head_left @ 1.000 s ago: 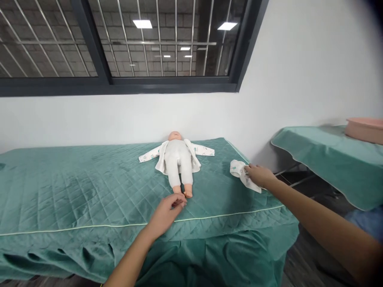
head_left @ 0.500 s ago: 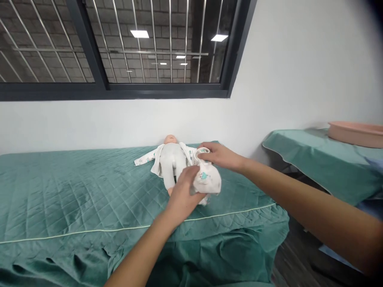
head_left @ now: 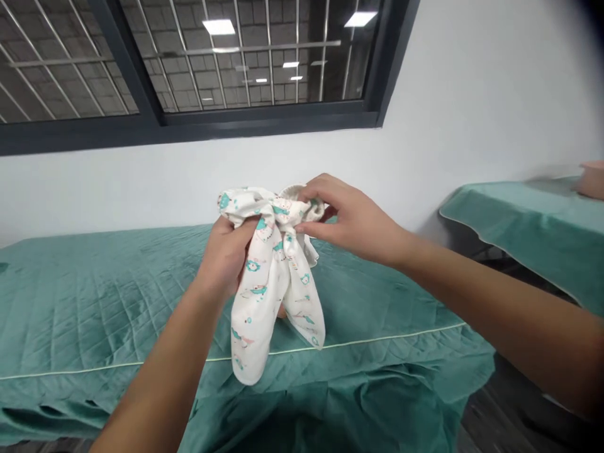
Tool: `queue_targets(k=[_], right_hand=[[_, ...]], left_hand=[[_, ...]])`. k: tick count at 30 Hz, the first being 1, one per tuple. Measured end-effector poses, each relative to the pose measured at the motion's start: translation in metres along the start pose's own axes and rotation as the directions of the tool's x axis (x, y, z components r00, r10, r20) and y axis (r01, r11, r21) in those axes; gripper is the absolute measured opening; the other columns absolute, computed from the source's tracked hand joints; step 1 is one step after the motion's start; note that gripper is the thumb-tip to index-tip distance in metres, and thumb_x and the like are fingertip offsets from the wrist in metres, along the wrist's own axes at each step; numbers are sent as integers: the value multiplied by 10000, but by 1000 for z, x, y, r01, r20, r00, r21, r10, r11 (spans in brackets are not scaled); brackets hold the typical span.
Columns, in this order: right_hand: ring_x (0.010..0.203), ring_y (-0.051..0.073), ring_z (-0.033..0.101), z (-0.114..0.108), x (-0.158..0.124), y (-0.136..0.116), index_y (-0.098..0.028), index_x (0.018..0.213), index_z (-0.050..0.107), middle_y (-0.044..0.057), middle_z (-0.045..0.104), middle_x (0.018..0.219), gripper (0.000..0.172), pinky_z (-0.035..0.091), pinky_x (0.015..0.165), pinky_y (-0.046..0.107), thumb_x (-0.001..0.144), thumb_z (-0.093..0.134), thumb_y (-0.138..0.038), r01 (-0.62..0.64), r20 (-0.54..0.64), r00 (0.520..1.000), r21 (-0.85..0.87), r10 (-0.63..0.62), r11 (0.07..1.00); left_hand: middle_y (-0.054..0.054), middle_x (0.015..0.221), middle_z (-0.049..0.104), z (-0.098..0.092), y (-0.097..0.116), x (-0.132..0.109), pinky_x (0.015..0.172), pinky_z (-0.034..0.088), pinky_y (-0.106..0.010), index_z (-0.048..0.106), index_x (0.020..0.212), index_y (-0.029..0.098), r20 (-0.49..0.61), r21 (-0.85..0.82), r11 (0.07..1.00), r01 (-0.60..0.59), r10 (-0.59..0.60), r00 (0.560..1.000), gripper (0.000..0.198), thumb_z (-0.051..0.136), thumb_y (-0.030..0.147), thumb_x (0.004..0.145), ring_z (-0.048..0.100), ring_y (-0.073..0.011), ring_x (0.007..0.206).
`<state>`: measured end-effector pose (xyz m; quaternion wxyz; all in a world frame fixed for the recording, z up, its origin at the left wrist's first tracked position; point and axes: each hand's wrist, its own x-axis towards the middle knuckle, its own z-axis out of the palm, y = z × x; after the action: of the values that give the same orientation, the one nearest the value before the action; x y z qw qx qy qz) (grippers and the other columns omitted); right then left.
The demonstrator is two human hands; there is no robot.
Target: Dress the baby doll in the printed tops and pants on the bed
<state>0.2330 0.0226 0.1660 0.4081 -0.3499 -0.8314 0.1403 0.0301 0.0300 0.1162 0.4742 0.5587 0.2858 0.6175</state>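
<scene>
Both of my hands hold up a small pair of white baby trousers (head_left: 268, 283) printed with teal figures. My left hand (head_left: 226, 255) grips the left side of the waistband. My right hand (head_left: 346, 217) pinches the right side of the waistband with thumb and fingers. The two legs hang down in front of me, above the green quilted bed (head_left: 94, 302). The trousers and my hands hide the baby doll almost wholly; only a bit of a foot (head_left: 282, 311) shows behind the cloth.
A white wall and a dark-framed barred window (head_left: 189, 63) stand behind the bed. A second green-covered table (head_left: 519, 220) is at the right, with a pink basin (head_left: 592, 178) at its far edge. Dark floor lies between them.
My hands have lifted the trousers from low over the doll up to chest height, and the legs now hang unfolded. One second ago my right hand was just picking the cloth off the bed.
</scene>
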Motion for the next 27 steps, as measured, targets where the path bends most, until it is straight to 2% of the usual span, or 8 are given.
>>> queue_targets(k=[3, 6, 9, 13, 17, 20, 24, 27], right_hand=[[1033, 210, 564, 3, 9, 17, -209, 836, 647, 40, 587, 1118, 119, 462, 893, 364, 834, 718, -304, -16, -49, 999, -79, 12, 997], [1002, 201, 556, 13, 15, 33, -200, 771, 599, 34, 580, 1087, 189, 438, 853, 340, 861, 695, -335, -74, -119, 990, -29, 70, 997], [880, 179, 538, 25, 20, 42, -202, 746, 564, 12, 560, 863, 273, 412, 748, 300, 896, 658, -410, -164, -91, 981, 59, 169, 985], [751, 144, 491, 39, 26, 45, -211, 731, 517, -13, 461, 705, 331, 364, 647, 260, 915, 629, -462, -231, -98, 965, 116, 243, 966], [749, 137, 497, 45, 34, 44, -212, 748, 516, -11, 469, 713, 357, 374, 626, 246, 910, 627, -510, -186, -84, 976, 163, 202, 969], [757, 134, 519, 41, 37, 45, -214, 794, 544, -13, 499, 735, 349, 396, 622, 239, 900, 638, -533, -193, 7, 980, 236, 197, 952], [731, 128, 560, 32, 29, 54, -212, 850, 609, -14, 576, 752, 336, 413, 587, 228, 879, 660, -543, -282, 201, 954, 342, 224, 896], [729, 134, 597, 31, 16, 62, -198, 861, 666, 1, 652, 807, 331, 449, 595, 236, 869, 671, -528, -404, 514, 836, 338, 193, 850]], left_hand=[[-26, 855, 700, -14, -9, 11, 823, 569, -345, 658, 960, 189, -11, -34, 999, 21, -21, 1000, 182, 666, 293, 811, 703, -224, 926], [-32, 867, 691, -29, -17, 19, 790, 571, -324, 662, 889, 199, -63, -135, 990, -36, 27, 998, 128, 606, 289, 818, 691, -222, 949], [-39, 881, 682, -40, -19, 24, 752, 569, -320, 682, 892, 220, -60, -195, 980, -35, 24, 998, 197, 589, 390, 855, 687, -230, 949], [-56, 866, 682, -44, -13, 28, 609, 524, -297, 711, 1039, 225, -19, -75, 997, 2, -4, 1000, 431, 554, 599, 894, 677, -213, 797], [-25, 768, 655, -36, -7, 30, 575, 473, -250, 708, 998, 174, 91, 143, 980, 142, -156, 984, 269, 781, 335, 796, 639, -167, 683], [-14, 701, 615, -32, -9, 32, 536, 439, -238, 688, 857, 153, 171, 206, 951, 229, -266, 949, 171, 782, 280, 791, 614, -157, 640], [13, 670, 563, -31, -20, 41, 546, 457, -224, 633, 797, 186, 87, 67, 988, 136, -142, 986, 187, 725, 344, 837, 595, -132, 626], [0, 745, 613, -23, -30, 46, 639, 521, -250, 625, 857, 187, 32, -27, 995, 101, -100, 995, 236, 709, 407, 843, 647, -154, 730]])
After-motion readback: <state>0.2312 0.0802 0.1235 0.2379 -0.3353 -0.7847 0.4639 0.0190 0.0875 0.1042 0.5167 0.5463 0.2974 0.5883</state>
